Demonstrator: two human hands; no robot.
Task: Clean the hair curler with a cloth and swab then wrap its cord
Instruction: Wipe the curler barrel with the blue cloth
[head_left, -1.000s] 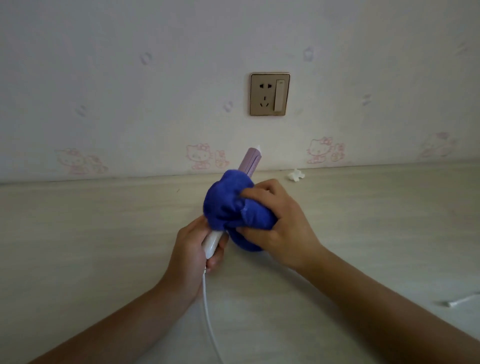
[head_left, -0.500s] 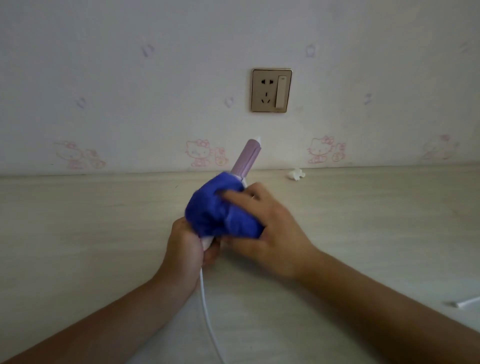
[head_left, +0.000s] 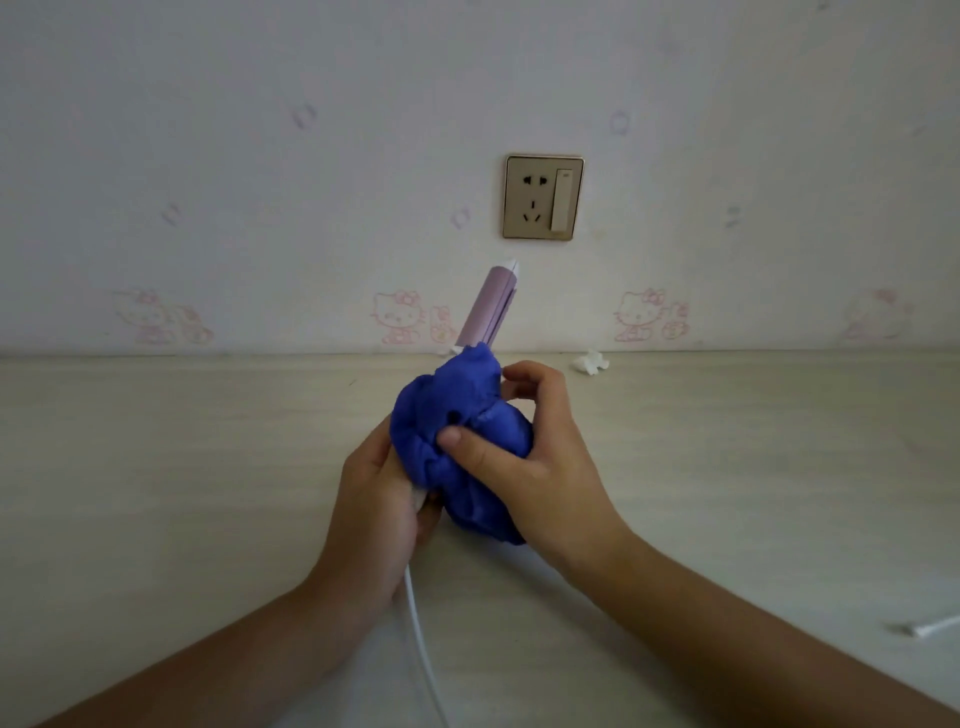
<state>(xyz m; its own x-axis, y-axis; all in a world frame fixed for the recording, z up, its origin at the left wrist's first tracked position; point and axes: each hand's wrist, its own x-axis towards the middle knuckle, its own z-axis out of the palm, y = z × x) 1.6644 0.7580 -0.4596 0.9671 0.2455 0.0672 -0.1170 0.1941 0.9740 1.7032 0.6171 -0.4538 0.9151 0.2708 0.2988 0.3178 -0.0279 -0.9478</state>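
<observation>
**Midway Through the Cloth Wipe, Swab and Cord Yet to Come**

Clearly, the job sat in its first stage. The left hand (head_left: 376, 499) was closed around the white handle end of the hair curler (head_left: 491, 306), holding it tilted up and away above the table (head_left: 156, 467), so that its lilac barrel pointed toward the wall socket (head_left: 543, 197). The right hand (head_left: 524, 457) was curled around a bunched blue cloth (head_left: 457, 426), thumb pressed into the folds, and the cloth was wrapped over the middle of the curler, hiding that section. Only the upper barrel and a sliver of handle showed.

By my reading, the cloth wipe was under way; how clean the barrel was could not be judged. 2 steps looked untouched: the swab (head_left: 930, 627) lay well apart at the table's right edge, and the white cord (head_left: 423, 644) hung loose from the handle, unwrapped, running down out of view. A small white scrap (head_left: 589, 361) sat by the wall.
</observation>
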